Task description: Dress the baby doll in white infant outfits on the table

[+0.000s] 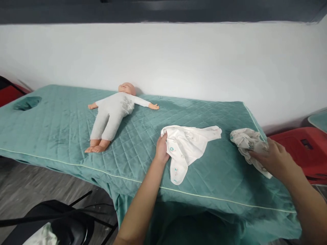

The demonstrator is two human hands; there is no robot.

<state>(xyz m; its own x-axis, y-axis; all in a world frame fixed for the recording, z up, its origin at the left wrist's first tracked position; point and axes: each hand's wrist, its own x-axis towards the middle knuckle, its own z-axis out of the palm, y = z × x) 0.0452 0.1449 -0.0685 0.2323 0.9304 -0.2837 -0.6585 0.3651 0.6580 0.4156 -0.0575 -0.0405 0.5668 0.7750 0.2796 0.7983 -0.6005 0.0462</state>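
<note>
A white baby shirt (189, 143) with small green prints lies partly spread on the green quilted cover, one sleeve stretched to the right. My left hand (162, 148) is closed on its left edge, fingertips hidden behind the fabric. Near the right end of the bed, my right hand (272, 156) grips a crumpled white printed baby garment (246, 141), whose exact shape is bunched up. Farther left, a baby doll (113, 110) lies on its back with its arms spread and its head toward the wall. Neither hand touches the doll.
The massage bed (63, 136) has a face hole (28, 103) at its left end. Behind it is a white wall (163, 58). Red items stand beyond both ends, including a red case (301, 149). A black chair (58, 221) with white cloth (42, 236) sits at lower left.
</note>
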